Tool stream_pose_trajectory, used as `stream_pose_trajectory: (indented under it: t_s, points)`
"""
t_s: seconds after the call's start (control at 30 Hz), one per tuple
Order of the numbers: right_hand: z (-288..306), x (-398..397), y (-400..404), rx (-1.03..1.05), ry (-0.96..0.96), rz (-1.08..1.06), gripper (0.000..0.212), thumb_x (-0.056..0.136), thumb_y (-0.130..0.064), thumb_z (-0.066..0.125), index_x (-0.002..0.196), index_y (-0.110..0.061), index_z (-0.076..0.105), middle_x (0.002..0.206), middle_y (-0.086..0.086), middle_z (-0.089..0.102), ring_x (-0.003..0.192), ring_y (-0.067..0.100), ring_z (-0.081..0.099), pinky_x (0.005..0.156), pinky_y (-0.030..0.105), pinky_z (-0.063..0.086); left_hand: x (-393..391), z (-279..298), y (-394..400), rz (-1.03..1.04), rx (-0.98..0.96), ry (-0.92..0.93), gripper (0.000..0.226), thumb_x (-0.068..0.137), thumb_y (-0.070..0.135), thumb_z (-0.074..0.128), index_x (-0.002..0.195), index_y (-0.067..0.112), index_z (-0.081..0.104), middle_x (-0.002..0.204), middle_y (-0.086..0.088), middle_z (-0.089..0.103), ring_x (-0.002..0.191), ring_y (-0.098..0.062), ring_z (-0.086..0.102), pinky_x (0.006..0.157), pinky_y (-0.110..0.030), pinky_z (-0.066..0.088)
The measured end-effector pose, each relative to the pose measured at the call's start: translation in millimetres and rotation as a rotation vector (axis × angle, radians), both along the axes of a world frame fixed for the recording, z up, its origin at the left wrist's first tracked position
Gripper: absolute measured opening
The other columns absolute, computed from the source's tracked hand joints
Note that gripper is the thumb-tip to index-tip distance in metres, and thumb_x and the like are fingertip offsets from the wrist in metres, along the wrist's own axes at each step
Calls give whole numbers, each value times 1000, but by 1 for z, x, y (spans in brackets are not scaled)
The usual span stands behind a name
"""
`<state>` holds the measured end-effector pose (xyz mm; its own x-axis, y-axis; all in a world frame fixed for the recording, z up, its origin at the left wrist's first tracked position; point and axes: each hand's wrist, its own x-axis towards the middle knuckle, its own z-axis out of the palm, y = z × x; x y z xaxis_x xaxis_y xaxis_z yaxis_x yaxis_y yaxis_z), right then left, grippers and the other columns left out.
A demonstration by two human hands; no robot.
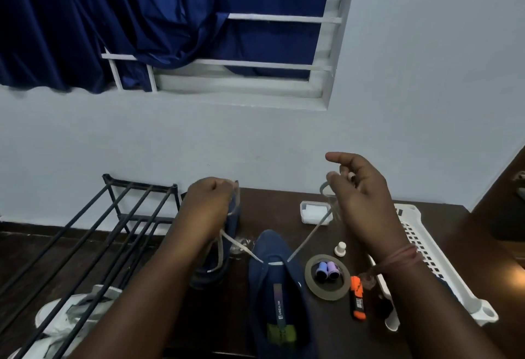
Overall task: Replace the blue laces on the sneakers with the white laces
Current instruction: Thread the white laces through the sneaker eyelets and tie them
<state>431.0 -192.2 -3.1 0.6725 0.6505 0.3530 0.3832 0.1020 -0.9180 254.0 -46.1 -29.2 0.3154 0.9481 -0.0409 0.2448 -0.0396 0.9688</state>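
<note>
One white sneaker [61,319] lies left of the left hand, half hidden under a black rack [85,233]. The left hand [208,202] is fisted round one end of the white lace [241,249]. Two navy sneakers: one [211,270] mostly hidden behind the left forearm, one [279,287] between the hands, laced at its lowest eyelets. The right hand [359,188] pinches the other end, blurred. Two thread spools [326,269] sit inside one tape ring [327,277], one orange marker [358,297] below the right wrist.

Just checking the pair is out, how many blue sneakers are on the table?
2: one blue sneaker lies between the forearms, white lace through it; the other sneaker sits left of it, partly hidden behind the left forearm.
</note>
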Motion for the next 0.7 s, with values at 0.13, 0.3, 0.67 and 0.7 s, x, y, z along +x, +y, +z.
stream_pose_trajectory:
  t_s: [0.13, 0.3, 0.67, 0.7]
  points:
    - [27, -8, -9, -16, -21, 14, 47, 90, 6, 42, 121, -23, 61, 93, -2, 46, 54, -1, 44, 52, 11, 38, -6, 53, -9, -87, -27, -109, 23, 96, 13, 50, 78, 5, 61, 59, -3, 57, 46, -15, 40, 51, -26, 33]
    - [91, -12, -9, 0, -154, -15, 38, 95, 1, 40, 112, -23, 64, 93, -3, 57, 63, 5, 55, 52, 14, 43, 0, 133, -15, -166, -42, -68, 7, 100, 6, 42, 106, 2, 43, 84, -15, 74, 56, -15, 46, 55, -28, 40]
    - [222, -26, -8, 145, -43, 157, 20, 90, 14, 55, 102, 4, 68, 93, 20, 71, 80, 26, 72, 81, 39, 61, -2, 282, -24, -405, -325, -266, 42, 86, -8, 29, 118, -12, 55, 117, -35, 59, 105, -41, 66, 84, -42, 59]
    - [233, -27, -11, 160, -24, 169, 19, 89, 16, 54, 101, 7, 67, 92, 23, 69, 77, 25, 71, 81, 41, 61, -4, 293, -23, -414, -339, -300, 47, 82, -12, 25, 119, -14, 54, 119, -37, 57, 109, -44, 64, 88, -43, 58]
